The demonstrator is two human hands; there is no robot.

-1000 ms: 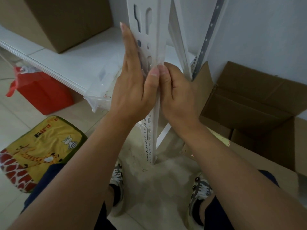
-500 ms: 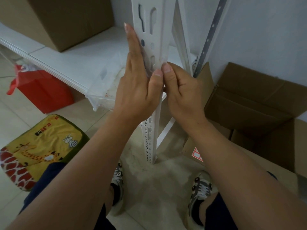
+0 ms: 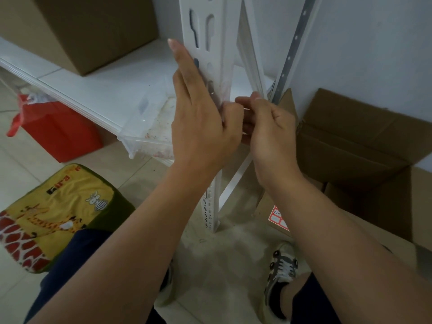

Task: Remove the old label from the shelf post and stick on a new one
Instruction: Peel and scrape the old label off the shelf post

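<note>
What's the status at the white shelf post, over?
Left hand flat against white slotted metal shelf post. Right hand pinching at post edge. Label not discernible. Nothing obstructing.

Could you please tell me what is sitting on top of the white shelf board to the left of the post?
A brown cardboard box stands on the white shelf board. Its top runs out of frame, so its contents cannot be seen.

Cardboard box (image 3: 93, 26) on shelf, red bag (image 3: 58, 132) (floor), giraffe cushion (image 3: 53, 213)
</note>
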